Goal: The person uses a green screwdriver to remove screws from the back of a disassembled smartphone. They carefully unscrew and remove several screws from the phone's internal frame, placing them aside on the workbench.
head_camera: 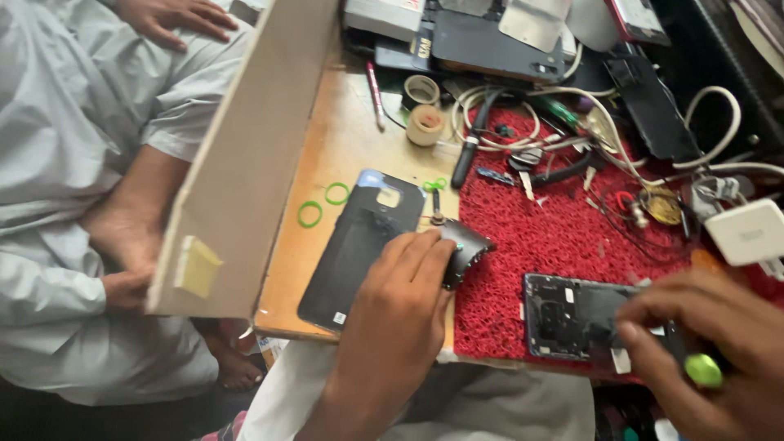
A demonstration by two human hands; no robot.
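at the far left a second person in pale grey clothing (65, 122) sits beside the bench, one of that person's hands (175, 16) resting on the cloth at the top edge and another hand (122, 290) low by the knee. a flat light-brown board (245, 155) stands tilted between that person and the wooden bench top (335, 139), with a small yellow sticky note (196, 265) on its near end. two thin green rubber rings (322, 204) lie on the wood, just left of a black rectangular phone back cover (355, 253) that lies flat near the bench's near edge.

the left hand (400, 310) rests partly on that cover, its fingers curled down onto a small dark curved plastic piece (467, 251) at the edge of the red bristly mat (555, 237); the fingers press on it, though whether they fully grip it cannot be told. farther off lie two rolls of beige tape (423, 110) and a tangle of white and black cables (523, 122).

on the mat's near right part lies an opened dark phone body with its inner parts showing (572, 314). the right hand (710, 351) is closed around a tool with a round green end (704, 370), touching the phone body's right end. a white square charger block (747, 231) sits just beyond it.
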